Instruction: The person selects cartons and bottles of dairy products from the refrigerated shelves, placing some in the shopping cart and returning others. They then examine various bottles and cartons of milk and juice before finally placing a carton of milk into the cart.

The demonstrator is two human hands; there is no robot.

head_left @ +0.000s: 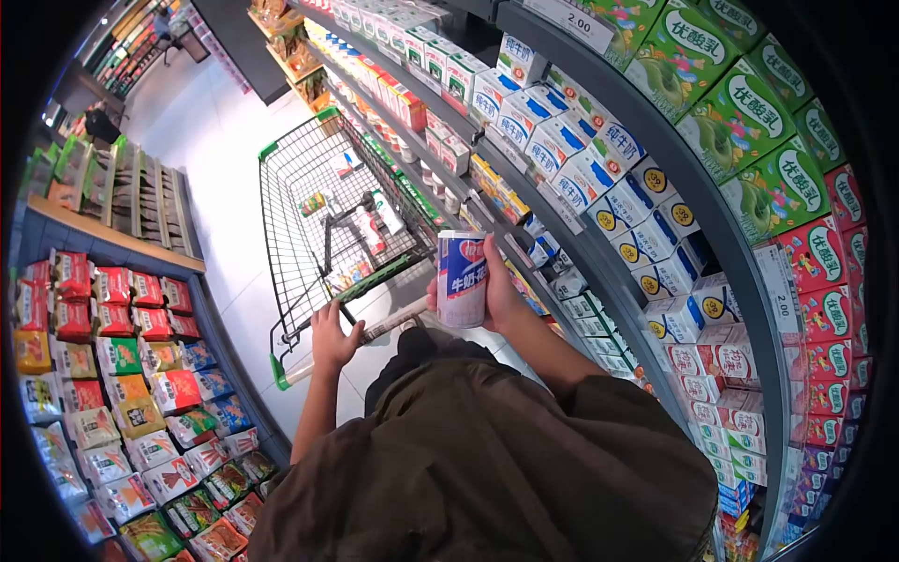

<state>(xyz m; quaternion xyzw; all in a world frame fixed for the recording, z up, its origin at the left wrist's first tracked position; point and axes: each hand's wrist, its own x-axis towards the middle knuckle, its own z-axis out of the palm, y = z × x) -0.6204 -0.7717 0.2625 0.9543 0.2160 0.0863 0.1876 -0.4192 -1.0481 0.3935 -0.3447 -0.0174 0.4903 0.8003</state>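
My right hand [501, 292] is wrapped round a can of milk drink [461, 286], blue on top and pale below with white Chinese lettering. It is held upright above the near end of a shopping cart [272, 215]. My left hand [333, 335] lies over the cart's handle [398, 320], fingers stretched out and thumb apart, gripping nothing. Inside the wire basket are a red-and-white package [370, 230], a white package [387, 212] and several other small packs.
Shelves of milk cartons [562, 140] and green drink boxes [740, 122] rise close on the right. Bagged snacks [112, 318] fill a low display at left. A tiled aisle [187, 103] runs ahead, with a person [161, 25] far off.
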